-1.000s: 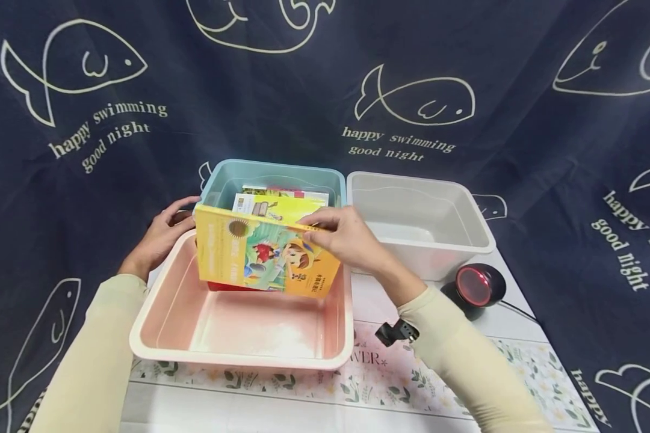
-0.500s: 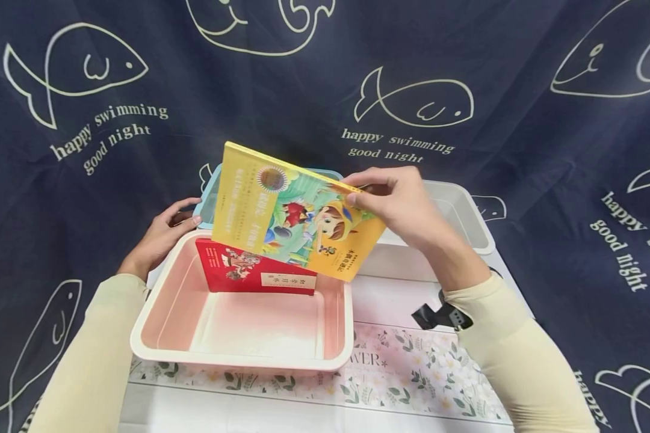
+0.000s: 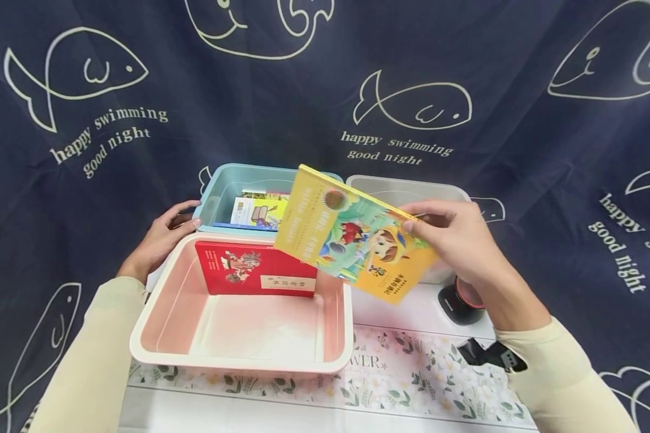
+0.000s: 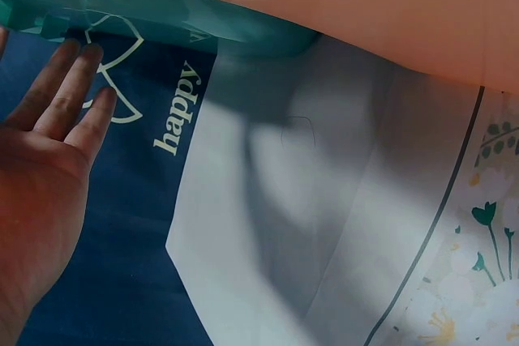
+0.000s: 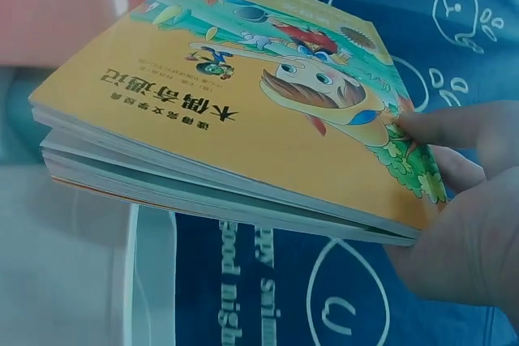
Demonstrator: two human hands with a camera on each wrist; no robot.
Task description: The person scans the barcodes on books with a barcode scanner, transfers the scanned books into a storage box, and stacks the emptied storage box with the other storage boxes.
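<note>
In the head view my right hand (image 3: 460, 240) pinches the upper edge of a yellow picture book (image 3: 357, 237), thumb on the front cover. The book hangs tilted over the right rim of the pink bin (image 3: 242, 362), partly in front of the grey bin. In the right wrist view its pages fan slightly apart below the orange cover (image 5: 243, 135). At the left corner of the blue bin (image 3: 216, 201) rests my left hand (image 3: 162, 231); its fingers (image 4: 61, 107) look straight in the left wrist view. A red book (image 3: 254, 270) leans against the pink bin's back wall.
Several books, one with a yellow cover (image 3: 268, 211), lie in the blue bin. The grey bin (image 3: 411, 183) stands to its right. A round black device with a red rim (image 3: 460, 304) sits in front of the grey bin. A dark fish-print cloth (image 3: 281, 108) hangs behind.
My right hand has lifted the yellow book up from the pink bin and carried it right, tilting it. The red book behind it is now exposed. My left hand has stayed put.
</note>
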